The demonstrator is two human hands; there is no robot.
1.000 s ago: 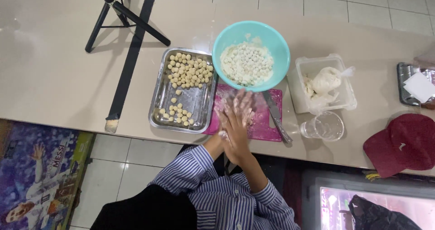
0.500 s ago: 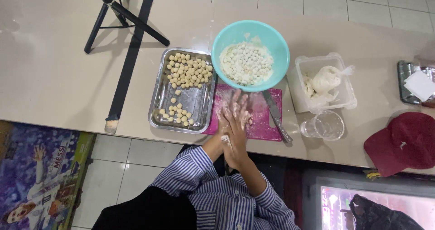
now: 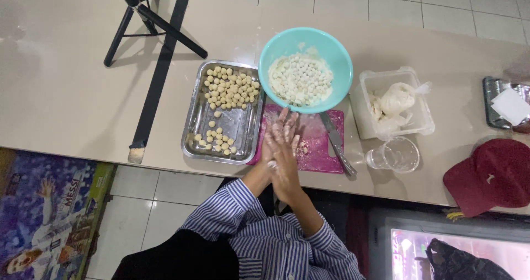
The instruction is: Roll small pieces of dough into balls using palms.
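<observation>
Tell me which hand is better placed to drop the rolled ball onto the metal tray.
Left, probably. The hands are pressed palm to palm over the pink cutting board, and the metal tray lies directly on the left hand's side. The right would have to cross over.

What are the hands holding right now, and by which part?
The left hand and right hand are pressed palm to palm above the pink cutting board. Anything between the palms is hidden, so it cannot be told.
</observation>
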